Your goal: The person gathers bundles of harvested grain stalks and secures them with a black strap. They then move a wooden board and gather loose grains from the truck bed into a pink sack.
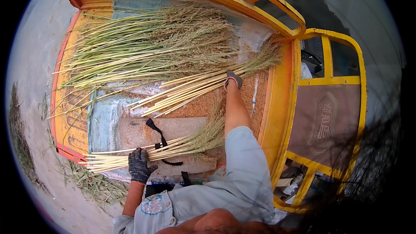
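Near cart bed (277, 104), gloved left hand (139, 164) grip clamped on straw bundle (173, 147), right unseen.

Daylight falls on an outdoor scene. A yellow cart bed (281, 99) with an orange side (58, 104) stands on pale concrete ground (30, 60). Straw litter (93, 186) lies on it.

Dry straw stalks (130, 158), knitted glove (139, 166)

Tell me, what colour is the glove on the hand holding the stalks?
The glove is dark grey, almost black; the head view shows it best, gripping the pale stalk bundle.
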`<move>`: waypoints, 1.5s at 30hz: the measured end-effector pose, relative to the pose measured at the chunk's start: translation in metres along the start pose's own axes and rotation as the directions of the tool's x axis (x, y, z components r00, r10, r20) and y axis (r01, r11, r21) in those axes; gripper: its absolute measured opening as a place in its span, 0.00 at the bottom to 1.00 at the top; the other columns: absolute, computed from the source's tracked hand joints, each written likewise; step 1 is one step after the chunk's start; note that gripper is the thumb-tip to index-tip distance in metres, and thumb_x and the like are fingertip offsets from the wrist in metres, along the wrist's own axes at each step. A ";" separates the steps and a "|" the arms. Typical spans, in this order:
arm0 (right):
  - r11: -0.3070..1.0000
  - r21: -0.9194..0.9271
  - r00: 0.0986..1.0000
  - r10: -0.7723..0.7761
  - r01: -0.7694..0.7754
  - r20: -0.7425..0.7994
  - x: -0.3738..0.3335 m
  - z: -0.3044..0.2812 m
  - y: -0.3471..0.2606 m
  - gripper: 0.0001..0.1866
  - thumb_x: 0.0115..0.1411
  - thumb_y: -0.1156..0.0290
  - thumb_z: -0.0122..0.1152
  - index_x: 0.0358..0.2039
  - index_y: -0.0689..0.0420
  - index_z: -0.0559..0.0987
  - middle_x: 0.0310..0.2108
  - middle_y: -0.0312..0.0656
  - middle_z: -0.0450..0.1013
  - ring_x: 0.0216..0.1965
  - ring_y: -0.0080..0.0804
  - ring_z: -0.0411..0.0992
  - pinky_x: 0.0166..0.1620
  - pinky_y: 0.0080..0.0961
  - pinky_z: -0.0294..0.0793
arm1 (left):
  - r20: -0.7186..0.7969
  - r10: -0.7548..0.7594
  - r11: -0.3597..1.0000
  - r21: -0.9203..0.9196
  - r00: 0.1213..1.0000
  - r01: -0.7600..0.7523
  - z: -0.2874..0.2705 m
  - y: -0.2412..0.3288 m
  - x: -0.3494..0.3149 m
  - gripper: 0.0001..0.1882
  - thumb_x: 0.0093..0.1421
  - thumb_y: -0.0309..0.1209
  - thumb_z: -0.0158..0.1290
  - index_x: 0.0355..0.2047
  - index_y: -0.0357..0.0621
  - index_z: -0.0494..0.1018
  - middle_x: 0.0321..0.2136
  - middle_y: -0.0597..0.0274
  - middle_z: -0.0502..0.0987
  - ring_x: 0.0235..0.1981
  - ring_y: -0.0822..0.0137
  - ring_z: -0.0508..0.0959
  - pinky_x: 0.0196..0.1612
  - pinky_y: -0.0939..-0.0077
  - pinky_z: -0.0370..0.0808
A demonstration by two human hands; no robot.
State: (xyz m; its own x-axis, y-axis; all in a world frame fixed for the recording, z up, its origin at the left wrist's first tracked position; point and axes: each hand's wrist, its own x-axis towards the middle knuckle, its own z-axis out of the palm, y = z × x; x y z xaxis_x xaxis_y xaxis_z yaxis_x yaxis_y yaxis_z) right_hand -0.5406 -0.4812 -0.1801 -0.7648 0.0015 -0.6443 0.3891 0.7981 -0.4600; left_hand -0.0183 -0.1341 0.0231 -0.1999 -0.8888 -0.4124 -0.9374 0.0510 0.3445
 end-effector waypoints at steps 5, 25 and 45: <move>0.967 -0.251 0.993 -0.074 0.049 -0.093 -0.041 0.052 -0.017 0.20 0.51 0.47 0.58 0.26 0.53 0.74 0.20 0.40 0.65 0.16 0.29 0.55 0.21 0.33 0.61 | -0.048 -0.005 1.000 -0.013 0.999 0.004 0.009 0.019 0.009 0.47 0.33 0.51 0.63 0.52 0.40 0.61 0.49 0.43 0.65 0.52 0.48 0.64 0.57 0.49 0.55; 0.840 0.542 0.949 -0.144 -0.034 0.281 -0.040 -0.030 -0.002 0.21 0.48 0.66 0.62 0.44 0.57 0.73 0.38 0.48 0.72 0.32 0.41 0.70 0.38 0.44 0.72 | -0.218 -0.383 0.923 -0.140 0.898 0.359 0.050 0.028 0.133 0.18 0.48 0.41 0.55 0.40 0.51 0.75 0.41 0.55 0.73 0.41 0.52 0.72 0.44 0.63 0.71; 0.478 0.869 0.854 -0.392 -0.129 0.343 -0.310 -0.126 -0.027 0.07 0.53 0.69 0.58 0.28 0.52 0.68 0.21 0.34 0.68 0.22 0.27 0.68 0.30 0.38 0.73 | -0.425 -0.141 0.709 -0.674 0.894 -0.208 0.022 0.056 0.014 0.10 0.45 0.27 0.60 0.30 0.42 0.75 0.30 0.54 0.77 0.33 0.59 0.76 0.38 0.68 0.72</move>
State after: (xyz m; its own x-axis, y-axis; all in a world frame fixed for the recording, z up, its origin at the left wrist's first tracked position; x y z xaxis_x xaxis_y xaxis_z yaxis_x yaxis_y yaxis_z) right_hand -0.3789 -0.4271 0.1091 -0.6294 -0.5182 -0.5791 0.7310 -0.1420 -0.6675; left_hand -0.0803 -0.1331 0.0181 0.0740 -0.9955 -0.0592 -0.4307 -0.0855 0.8984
